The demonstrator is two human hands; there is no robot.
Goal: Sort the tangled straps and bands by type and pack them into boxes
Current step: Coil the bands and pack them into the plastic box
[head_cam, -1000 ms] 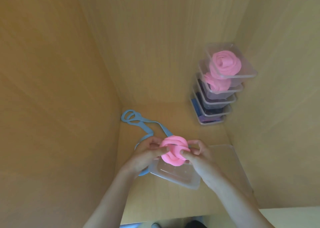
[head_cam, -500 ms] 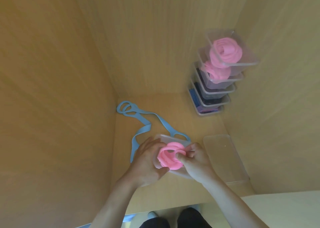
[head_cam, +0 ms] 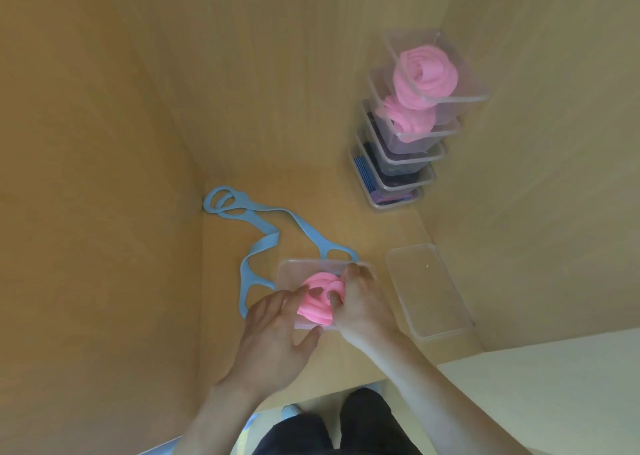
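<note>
A rolled pink band [head_cam: 317,304] sits inside a clear plastic box [head_cam: 298,268] on the wooden shelf floor. My right hand [head_cam: 362,304] is over the box's right side, its fingers curled into the roll. My left hand [head_cam: 273,333] lies at the box's left front corner, its straight fingers touching the roll and its thumb along the box's front edge. A long light-blue band [head_cam: 260,244] lies loose on the floor, from the back left corner to behind the box.
A clear lid [head_cam: 427,292] lies flat to the right of the box. A stack of several clear boxes [head_cam: 401,157] stands in the back right corner, the upper two holding pink rolls. Wooden walls close in on the left, back and right.
The pink roll was held in the air above the box and has come down into it. Both hands followed it down. The blue band has not moved.
</note>
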